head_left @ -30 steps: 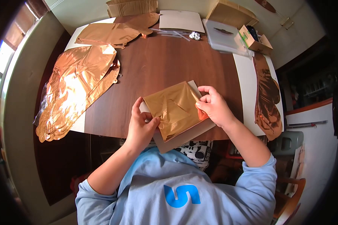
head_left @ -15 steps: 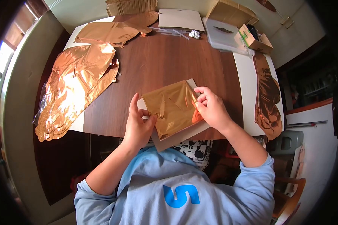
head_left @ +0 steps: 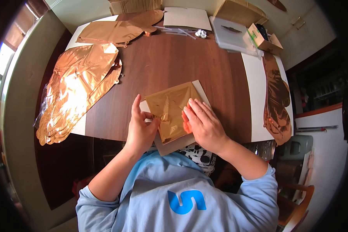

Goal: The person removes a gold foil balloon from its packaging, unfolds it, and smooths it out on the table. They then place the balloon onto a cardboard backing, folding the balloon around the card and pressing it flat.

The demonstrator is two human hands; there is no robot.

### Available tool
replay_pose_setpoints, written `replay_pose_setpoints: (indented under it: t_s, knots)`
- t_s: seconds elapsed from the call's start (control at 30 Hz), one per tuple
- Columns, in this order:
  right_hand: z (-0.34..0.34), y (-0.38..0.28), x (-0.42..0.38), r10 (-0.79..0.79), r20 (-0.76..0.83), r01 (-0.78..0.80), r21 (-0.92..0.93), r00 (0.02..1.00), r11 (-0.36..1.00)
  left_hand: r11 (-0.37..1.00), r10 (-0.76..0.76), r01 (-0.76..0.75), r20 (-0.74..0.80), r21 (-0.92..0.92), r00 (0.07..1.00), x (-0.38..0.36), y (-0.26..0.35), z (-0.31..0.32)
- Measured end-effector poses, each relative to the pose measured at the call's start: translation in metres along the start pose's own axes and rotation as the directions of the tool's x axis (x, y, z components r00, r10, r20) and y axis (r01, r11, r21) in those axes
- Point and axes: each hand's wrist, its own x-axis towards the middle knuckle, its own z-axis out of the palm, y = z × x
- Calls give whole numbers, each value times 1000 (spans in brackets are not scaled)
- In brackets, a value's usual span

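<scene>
A folded piece of shiny gold foil (head_left: 170, 102) lies on a pale card (head_left: 199, 88), whose edges stick out around it at the table's front edge. My left hand (head_left: 140, 127) pinches the left side of the foil between thumb and curled fingers, its index finger raised. Across the right part of the foil, my right hand (head_left: 205, 124) rests with fingers stretched out flat. An orange-red patch, perhaps a reflection, shows beside its fingertips.
Flat gold foil balloons (head_left: 75, 91) lie stacked at the left, more foil (head_left: 108, 33) behind. A darker foil strip (head_left: 276, 98) lies at the right. White card (head_left: 186, 19), clear plastic strips (head_left: 178, 32), a clear plastic folder (head_left: 234, 36) and a small box (head_left: 267, 40) stand at the back.
My right hand has moved from pinching the foil's right edge to lying flat over it, farther left and lower. My left hand keeps its hold.
</scene>
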Motion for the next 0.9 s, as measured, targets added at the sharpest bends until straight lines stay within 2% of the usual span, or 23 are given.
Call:
replay_pose_setpoints:
  t_s: [0.13,0.27,0.47,0.5,0.57,0.6,0.7,0.73,0.83,0.87,0.9]
  knots:
    - [11,11,-10,37,57,-31,-104,998,994,1000,-7,7,-3,-6,1000,-2,1,-1]
    - [11,12,-13,60,52,-55,-102,997,993,999,-15,16,12,-29,1000,-1,0,-3]
    - [14,11,-14,63,36,-59,-99,997,993,994,-66,62,45,87,997,-4,23,-13]
    - [14,11,-14,64,33,-61,-95,997,994,958,89,-85,-1,274,996,-5,19,-13]
    - [14,12,-14,72,17,-71,-57,997,996,718,400,-315,2,620,917,-7,4,-11]
    - [15,14,-14,78,3,-78,-24,997,997,634,546,-443,39,634,837,-8,4,-10]
    - [15,14,-14,95,-24,-94,42,995,995,412,724,-727,287,550,627,-15,6,-4]
    - [15,14,-14,99,-30,-97,59,995,994,363,639,-743,430,563,638,-17,3,-2]
    - [13,15,-15,94,-23,-93,54,995,994,288,574,-785,557,549,601,-19,-9,4]
    - [13,14,-15,107,-15,-106,45,994,993,217,494,-776,619,592,610,-17,-18,2]
    - [11,12,-16,119,-7,-119,35,993,992,215,497,-781,623,586,604,-17,-21,1]
